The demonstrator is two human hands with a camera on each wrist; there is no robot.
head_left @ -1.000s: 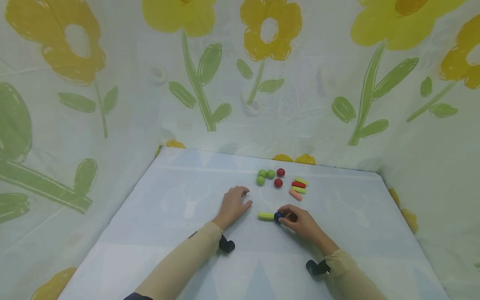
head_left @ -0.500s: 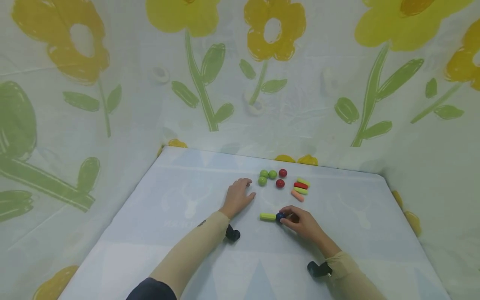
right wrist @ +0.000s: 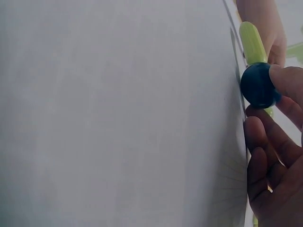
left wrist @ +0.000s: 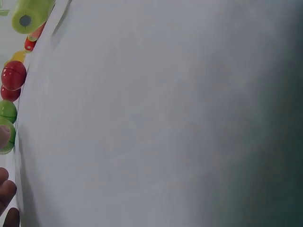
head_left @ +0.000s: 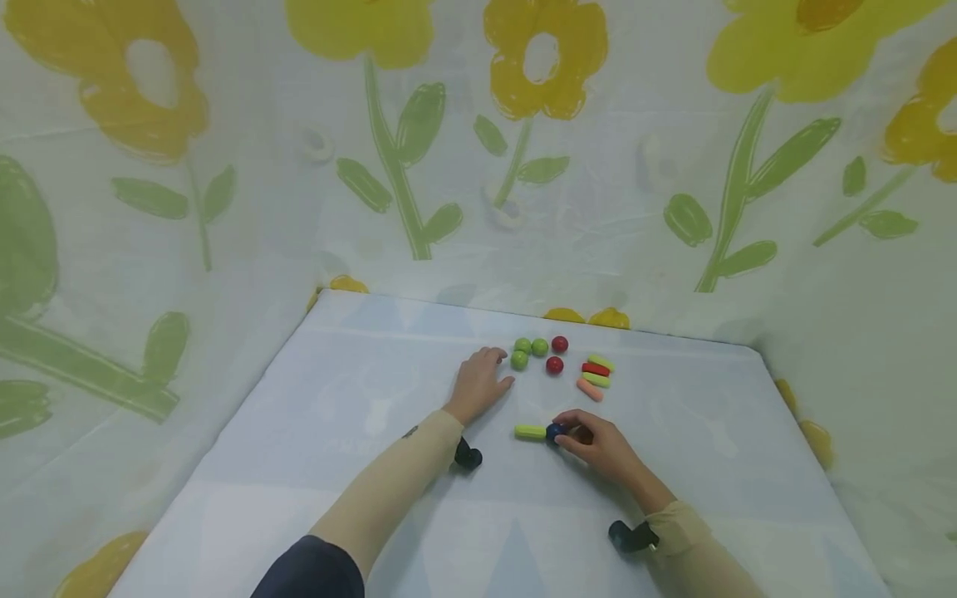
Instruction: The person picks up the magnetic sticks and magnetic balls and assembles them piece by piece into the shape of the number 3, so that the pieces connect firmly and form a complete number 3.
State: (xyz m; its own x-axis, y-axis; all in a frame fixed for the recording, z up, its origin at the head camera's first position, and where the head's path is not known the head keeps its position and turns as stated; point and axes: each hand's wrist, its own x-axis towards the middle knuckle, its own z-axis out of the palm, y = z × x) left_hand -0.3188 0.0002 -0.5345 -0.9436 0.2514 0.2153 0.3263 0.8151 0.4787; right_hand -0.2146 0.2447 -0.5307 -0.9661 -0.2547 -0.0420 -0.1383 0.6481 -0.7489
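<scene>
My right hand [head_left: 598, 444] pinches a dark blue ball [right wrist: 258, 85] between thumb and fingers, low over the table. A yellow-green stick [head_left: 530, 433] lies end-on against the ball, to its left; whether the two are joined I cannot tell. In the left wrist view a grey spot shows in the stick's end. My left hand [head_left: 478, 386] reaches forward with relaxed fingers, holding nothing. Its fingers are just left of the nearest green ball [head_left: 519, 360]; contact is unclear. More green balls [head_left: 540, 347] sit behind, beside two red balls [head_left: 554, 365].
Right of the balls lie several short sticks: yellow-green [head_left: 596, 379], red [head_left: 596, 369] and salmon [head_left: 590, 389]. The white table [head_left: 336, 498] ends at a flower-printed curtain [head_left: 598, 208] behind and at both sides.
My left hand has moved forward and slightly right, toward the green balls. My right hand stays in place, still pinching the blue ball against the stick.
</scene>
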